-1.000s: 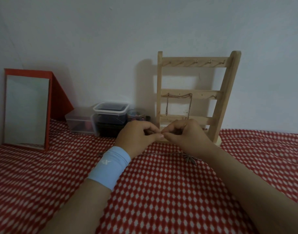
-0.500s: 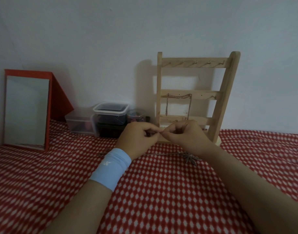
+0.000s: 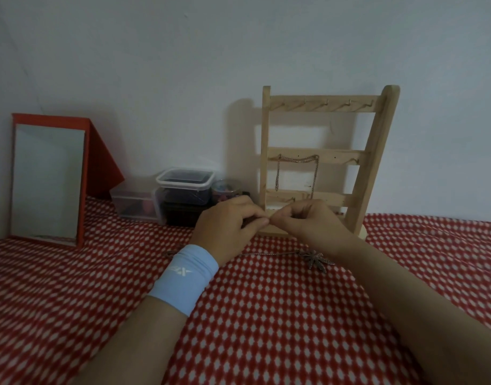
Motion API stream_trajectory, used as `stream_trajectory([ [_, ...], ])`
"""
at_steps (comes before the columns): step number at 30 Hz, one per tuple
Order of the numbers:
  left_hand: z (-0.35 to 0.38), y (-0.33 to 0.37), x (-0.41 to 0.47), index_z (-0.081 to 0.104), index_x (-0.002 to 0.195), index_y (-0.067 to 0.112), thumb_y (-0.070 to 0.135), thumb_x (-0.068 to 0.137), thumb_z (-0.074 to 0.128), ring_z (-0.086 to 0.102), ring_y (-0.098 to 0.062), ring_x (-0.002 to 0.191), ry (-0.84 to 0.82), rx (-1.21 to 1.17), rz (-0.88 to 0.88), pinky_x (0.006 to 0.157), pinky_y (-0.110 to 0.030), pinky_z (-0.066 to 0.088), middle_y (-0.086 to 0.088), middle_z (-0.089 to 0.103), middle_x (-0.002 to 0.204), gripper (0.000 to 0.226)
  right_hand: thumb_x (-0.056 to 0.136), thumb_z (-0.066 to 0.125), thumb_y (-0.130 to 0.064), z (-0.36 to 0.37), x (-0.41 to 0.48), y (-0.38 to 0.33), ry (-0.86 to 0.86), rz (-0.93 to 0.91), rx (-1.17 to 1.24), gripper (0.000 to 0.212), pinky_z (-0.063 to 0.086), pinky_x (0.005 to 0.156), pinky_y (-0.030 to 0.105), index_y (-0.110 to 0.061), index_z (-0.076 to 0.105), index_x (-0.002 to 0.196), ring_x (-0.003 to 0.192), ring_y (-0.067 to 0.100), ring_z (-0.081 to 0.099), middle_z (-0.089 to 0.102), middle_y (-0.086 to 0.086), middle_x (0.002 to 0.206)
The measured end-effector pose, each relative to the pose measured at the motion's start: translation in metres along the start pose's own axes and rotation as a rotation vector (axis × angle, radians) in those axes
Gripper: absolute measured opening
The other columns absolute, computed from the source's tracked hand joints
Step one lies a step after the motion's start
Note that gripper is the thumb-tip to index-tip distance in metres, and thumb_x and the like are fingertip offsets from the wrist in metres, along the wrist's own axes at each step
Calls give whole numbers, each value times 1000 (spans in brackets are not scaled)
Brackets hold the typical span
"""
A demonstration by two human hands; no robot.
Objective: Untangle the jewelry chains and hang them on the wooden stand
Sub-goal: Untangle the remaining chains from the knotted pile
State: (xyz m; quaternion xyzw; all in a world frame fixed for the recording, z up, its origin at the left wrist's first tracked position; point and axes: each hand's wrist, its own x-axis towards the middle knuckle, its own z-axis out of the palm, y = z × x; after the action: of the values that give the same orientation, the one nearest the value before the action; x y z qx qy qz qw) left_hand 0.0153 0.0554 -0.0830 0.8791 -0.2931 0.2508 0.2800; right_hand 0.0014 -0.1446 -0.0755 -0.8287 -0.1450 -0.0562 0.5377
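A wooden stand [image 3: 375,151] with three hooked rails leans against the wall. One gold chain [image 3: 297,159] hangs from its middle rail. In front of the stand's base my left hand [image 3: 230,226] and my right hand [image 3: 313,220] meet fingertip to fingertip, both pinching something small that I cannot make out; it is probably a thin chain. Below them a thin chain [image 3: 269,253] with a leaf-shaped pendant [image 3: 316,259] lies on the red checked cloth [image 3: 266,315]. My left wrist wears a light blue band.
A red-framed mirror [image 3: 47,182] stands at the left. Clear plastic boxes [image 3: 138,202] and a lidded tub [image 3: 184,184] with dark contents sit left of the stand, beside a small round container [image 3: 225,188]. The wall is close behind.
Both hands have risen slightly and stay pinched together. The pendant chain on the cloth has not moved.
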Motion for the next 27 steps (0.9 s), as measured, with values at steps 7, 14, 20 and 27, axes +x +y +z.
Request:
stream_trajectory([
  [7,3,5,-4,77,100,30,40,90,57,60,-1,75,100,112,97,62,-26,55,16,68,90,25,94,69,-21,4,-1,2,-46,248,173,27,37,43,17,5,75,97,41,4,43,57,-6,54],
  [14,4,7,-6,80,92,29,38,86,55,65,-4,70,150,155,143,54,-27,55,14,72,83,27,90,73,-20,6,-1,2,-64,335,272,30,30,44,23,10,70,96,48,11,36,51,2,63],
  [20,7,7,-7,79,94,31,28,83,69,63,2,75,140,6,-4,68,-29,58,17,73,89,15,95,68,-16,5,-3,-4,-69,240,159,17,38,42,8,-2,77,95,41,-4,53,62,-12,51],
  [27,7,3,-6,79,93,32,22,81,72,64,3,78,105,-134,-92,73,-20,55,19,72,86,17,96,68,-22,3,-3,-6,-102,132,16,13,53,75,16,-17,80,93,81,1,73,79,-7,88],
])
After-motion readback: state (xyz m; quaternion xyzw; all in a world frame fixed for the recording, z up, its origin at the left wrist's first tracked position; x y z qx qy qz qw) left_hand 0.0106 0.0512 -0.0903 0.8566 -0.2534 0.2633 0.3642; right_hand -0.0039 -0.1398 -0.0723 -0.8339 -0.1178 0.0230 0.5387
